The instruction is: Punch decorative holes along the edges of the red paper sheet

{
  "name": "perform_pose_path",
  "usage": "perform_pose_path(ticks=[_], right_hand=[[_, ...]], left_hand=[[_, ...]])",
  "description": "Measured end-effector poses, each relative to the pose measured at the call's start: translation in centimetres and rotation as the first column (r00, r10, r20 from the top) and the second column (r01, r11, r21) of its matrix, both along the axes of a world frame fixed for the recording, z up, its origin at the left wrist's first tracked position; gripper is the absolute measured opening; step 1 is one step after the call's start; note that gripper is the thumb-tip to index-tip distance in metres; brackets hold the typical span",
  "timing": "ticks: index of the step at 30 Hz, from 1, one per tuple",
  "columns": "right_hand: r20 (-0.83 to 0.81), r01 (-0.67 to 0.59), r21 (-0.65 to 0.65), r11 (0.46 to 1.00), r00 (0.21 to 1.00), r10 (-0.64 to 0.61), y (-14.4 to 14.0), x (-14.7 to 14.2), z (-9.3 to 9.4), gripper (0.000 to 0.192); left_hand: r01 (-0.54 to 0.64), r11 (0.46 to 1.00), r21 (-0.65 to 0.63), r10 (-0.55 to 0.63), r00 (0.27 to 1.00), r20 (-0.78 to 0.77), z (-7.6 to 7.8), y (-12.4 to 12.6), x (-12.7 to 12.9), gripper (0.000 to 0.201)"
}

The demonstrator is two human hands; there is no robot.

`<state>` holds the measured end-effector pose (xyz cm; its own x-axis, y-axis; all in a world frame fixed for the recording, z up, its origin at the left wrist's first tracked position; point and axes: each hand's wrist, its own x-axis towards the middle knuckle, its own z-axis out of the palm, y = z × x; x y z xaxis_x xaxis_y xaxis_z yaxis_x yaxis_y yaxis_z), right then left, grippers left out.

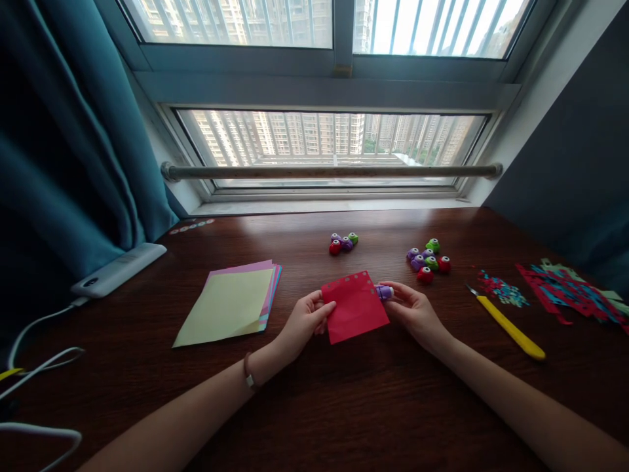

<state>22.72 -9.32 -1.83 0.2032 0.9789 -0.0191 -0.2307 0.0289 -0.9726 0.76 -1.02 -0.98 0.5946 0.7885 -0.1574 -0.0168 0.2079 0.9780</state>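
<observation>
A square of red paper point(354, 311) is pinched at its left edge by my left hand point(307, 319), thumb on top. Small round holes run along its far edge and part of the right edge. Between the fingers of my right hand point(417, 313) is a small purple craft punch point(384, 292), set against the paper's right edge. Whether its jaw is pressed down, I cannot tell. Left of the hands lies a stack of coloured paper sheets point(226, 305), pale yellow on top.
Small coloured punches stand in a back group point(344, 242) and a right group point(426, 261). A yellow-handled craft knife point(511, 328) lies near punched paper bits point(506, 290) and paper strips point(572, 292). A white device point(120, 269) with a cable sits by the curtain point(93, 144).
</observation>
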Motion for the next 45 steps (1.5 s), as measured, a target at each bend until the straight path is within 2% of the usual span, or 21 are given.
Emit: perform_pose_path(ticks=[5, 14, 26, 36, 42, 45], right_hand=[[0.009, 0.038, -0.036, 0.999, 0.999, -0.037, -0.3, -0.2, 0.1, 0.041], [0.066, 0.041, -0.007, 0.999, 0.997, -0.041, -0.3, -0.3, -0.1, 0.04], [0.11, 0.043, 0.014, 0.999, 0.993, -0.045, -0.5, -0.3, -0.1, 0.036], [0.222, -0.002, 0.032, 0.999, 0.975, -0.005, -0.8, -0.4, 0.0, 0.04], [0.41, -0.001, 0.088, 0.996, 0.911, -0.035, -1.0, -0.4, 0.4, 0.024], [0.452, 0.016, 0.091, 0.996, 0.89, -0.055, -1.1, -0.4, 0.5, 0.024]], left_hand=[[-0.012, 1.0, -0.015, 0.012, 1.0, 0.008, 0.3, -0.2, 0.1, 0.048], [-0.037, 0.999, -0.036, 0.037, 0.999, 0.002, 0.0, -0.1, -0.1, 0.048], [-0.032, 0.998, -0.058, 0.034, 0.999, 0.025, -0.4, 0.0, -0.3, 0.038], [-0.055, 0.996, -0.065, 0.057, 0.998, 0.024, -0.5, 0.1, -0.4, 0.035], [-0.066, 0.997, -0.049, 0.067, 0.997, 0.025, -0.7, 0.3, -0.6, 0.03], [-0.054, 0.998, -0.041, 0.055, 0.998, 0.026, -0.8, 0.4, -0.6, 0.028]])
